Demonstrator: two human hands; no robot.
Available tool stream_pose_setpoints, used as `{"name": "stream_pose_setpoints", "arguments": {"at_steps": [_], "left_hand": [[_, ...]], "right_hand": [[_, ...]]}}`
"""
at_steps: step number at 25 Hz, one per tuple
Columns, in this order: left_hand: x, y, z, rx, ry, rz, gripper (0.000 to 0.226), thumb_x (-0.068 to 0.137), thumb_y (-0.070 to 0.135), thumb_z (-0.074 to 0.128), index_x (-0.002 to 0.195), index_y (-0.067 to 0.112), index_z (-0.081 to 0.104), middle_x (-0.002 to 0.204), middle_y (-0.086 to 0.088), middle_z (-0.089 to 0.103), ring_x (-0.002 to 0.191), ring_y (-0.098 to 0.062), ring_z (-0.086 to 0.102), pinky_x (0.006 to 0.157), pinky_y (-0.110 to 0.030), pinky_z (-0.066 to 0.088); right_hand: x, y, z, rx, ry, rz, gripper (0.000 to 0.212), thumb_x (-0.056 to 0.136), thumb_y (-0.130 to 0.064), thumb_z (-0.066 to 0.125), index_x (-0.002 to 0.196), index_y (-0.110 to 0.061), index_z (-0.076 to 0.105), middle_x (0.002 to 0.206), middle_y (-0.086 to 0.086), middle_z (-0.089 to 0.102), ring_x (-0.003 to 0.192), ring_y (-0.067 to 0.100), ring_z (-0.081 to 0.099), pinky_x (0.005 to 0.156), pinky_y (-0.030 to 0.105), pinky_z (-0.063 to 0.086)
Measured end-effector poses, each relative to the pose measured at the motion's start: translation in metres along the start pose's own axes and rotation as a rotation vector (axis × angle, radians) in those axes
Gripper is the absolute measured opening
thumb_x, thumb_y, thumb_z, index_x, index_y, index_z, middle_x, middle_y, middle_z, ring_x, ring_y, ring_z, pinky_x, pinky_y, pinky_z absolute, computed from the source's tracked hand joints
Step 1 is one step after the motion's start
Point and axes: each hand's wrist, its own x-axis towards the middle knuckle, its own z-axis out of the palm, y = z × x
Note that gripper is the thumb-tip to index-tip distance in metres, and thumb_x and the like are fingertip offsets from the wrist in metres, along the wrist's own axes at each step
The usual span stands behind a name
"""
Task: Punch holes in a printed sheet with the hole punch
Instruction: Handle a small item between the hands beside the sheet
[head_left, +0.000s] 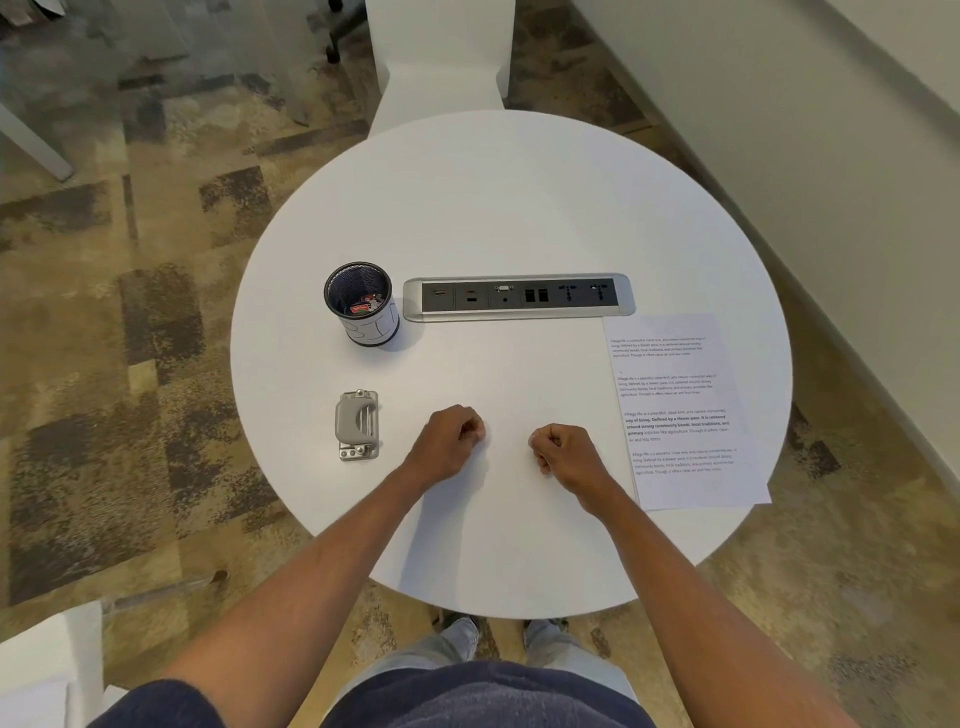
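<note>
Starting position: your left hand (451, 435) and right hand (562, 451) rest fisted, empty, on the surface (519, 208); next, bring sheet (680, 410) to hole punch (357, 425).

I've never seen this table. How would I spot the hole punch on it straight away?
Start at the round white table and find the dark mesh pen cup left of the power socket strip. Straight toward the person from that cup lies the hole punch, just outside the closed left hand. It is the only grey metal block, low and flat, with a curved lever.
</note>
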Motion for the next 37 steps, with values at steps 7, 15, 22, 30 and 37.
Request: {"name": "stream_pose_setpoints", "arguments": {"at_steps": [7,15,22,30,37], "left_hand": [[0.000,0.010,0.013,0.505,-0.067,0.227,0.017,0.086,0.008,0.052,0.083,0.008,0.069,0.089,-0.009,0.064,0.083,-0.030,0.058,0.061,-0.031,0.036],[0.008,0.027,0.012,0.788,-0.177,0.329,0.014,0.085,0.000,0.043,0.077,0.003,0.054,0.093,-0.018,0.062,0.083,-0.037,0.056,0.063,-0.035,0.027],[0.001,0.019,0.013,0.902,-0.137,0.394,0.014,0.088,0.004,0.043,0.079,0.008,0.052,0.086,-0.013,0.058,0.079,-0.033,0.054,0.070,-0.032,0.024],[-0.003,0.018,0.014,1.132,-0.106,0.573,0.024,0.057,0.007,0.074,0.057,0.018,0.052,0.056,0.001,0.052,0.045,-0.017,0.047,0.050,-0.025,0.036],[-0.001,0.010,-0.003,0.399,-0.014,0.128,0.014,0.091,0.009,0.046,0.078,0.005,0.051,0.082,-0.011,0.055,0.073,-0.031,0.051,0.066,-0.037,0.036]], "right_hand": [[-0.001,0.002,0.001,-0.022,0.005,-0.028,0.018,0.085,-0.012,0.056,0.068,-0.011,0.057,0.060,0.007,0.048,0.057,0.016,0.042,0.054,0.029,0.034],[-0.001,0.003,0.002,-0.046,0.018,-0.030,0.020,0.084,-0.011,0.056,0.064,-0.012,0.056,0.057,0.004,0.050,0.048,0.009,0.041,0.046,0.019,0.033],[0.000,0.004,0.002,-0.031,0.024,-0.023,0.017,0.084,-0.010,0.057,0.068,-0.012,0.059,0.059,0.002,0.051,0.046,0.006,0.042,0.045,0.015,0.036],[0.001,0.004,0.002,-0.051,0.023,-0.001,0.015,0.084,-0.011,0.056,0.069,-0.013,0.058,0.060,0.002,0.051,0.051,0.010,0.042,0.048,0.019,0.034],[0.007,-0.010,0.004,0.030,0.017,0.032,0.019,0.087,-0.008,0.057,0.068,-0.009,0.061,0.062,0.004,0.054,0.055,0.015,0.047,0.053,0.026,0.039]]}}
